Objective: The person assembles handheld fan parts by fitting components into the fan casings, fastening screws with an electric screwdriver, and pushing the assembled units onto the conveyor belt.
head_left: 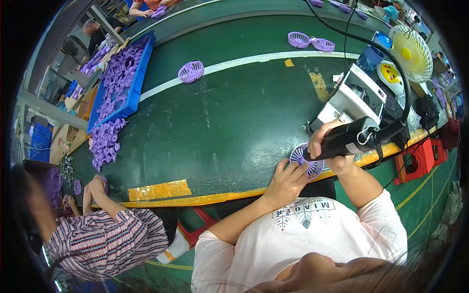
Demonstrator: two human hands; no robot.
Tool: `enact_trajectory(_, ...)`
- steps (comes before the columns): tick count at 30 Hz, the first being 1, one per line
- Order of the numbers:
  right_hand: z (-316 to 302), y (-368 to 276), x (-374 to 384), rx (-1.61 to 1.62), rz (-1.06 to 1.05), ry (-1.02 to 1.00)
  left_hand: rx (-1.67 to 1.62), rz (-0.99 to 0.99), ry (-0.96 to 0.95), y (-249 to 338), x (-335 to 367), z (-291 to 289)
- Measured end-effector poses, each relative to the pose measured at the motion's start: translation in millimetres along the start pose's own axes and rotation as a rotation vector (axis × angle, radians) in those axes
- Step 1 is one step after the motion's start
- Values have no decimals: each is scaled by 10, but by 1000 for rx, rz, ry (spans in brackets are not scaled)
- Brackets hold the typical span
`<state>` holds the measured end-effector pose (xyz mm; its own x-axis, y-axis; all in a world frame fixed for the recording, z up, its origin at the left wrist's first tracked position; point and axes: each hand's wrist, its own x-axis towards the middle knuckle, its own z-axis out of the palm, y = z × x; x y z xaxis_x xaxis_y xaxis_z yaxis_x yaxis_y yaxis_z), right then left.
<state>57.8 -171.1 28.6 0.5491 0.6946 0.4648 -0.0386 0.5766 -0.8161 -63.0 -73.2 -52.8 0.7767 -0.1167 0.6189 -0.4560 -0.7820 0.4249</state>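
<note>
My right hand [343,165] is wrapped round a thick black power screwdriver [344,138] with a cable at its back end. The tool lies nearly level, its front end pointing left over a round purple slatted fan grille [318,169]. Against the table's front edge, my left hand [287,184] grips that grille by its near left side, fingers bent over it. The screwdriver's tip is too hidden to tell whether it touches the grille. Just beyond my right hand stands a white boxy machine [326,116] with a dark opening.
A purple basket-shaped grille [191,72] and a joined purple pair [323,45] lie farther back. At left, a blue tray [133,100] holds purple parts, with more heaped beside it [105,141]. A co-worker in a striped shirt [110,239] sits left. A yellow fan [412,52] stands right.
</note>
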Motion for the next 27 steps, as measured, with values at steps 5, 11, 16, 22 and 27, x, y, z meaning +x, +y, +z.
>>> enact_trajectory(5,16,62,14,-20,130,31,11,-11,6,8,26,-30)
enact_trajectory(11,67,103,19,15,117,3,32,-1,13,0,-6,-30)
enact_trajectory(16,45,69,32,36,163,-37,37,-3,-16,-13,-30,-54)
enact_trajectory(22,-107,-171,68,-6,-48,183,68,20,-90,-258,-57,-424)
enact_trajectory(27,-220,-192,-1,-131,-28,278,432,-207,-121,-936,134,-968)
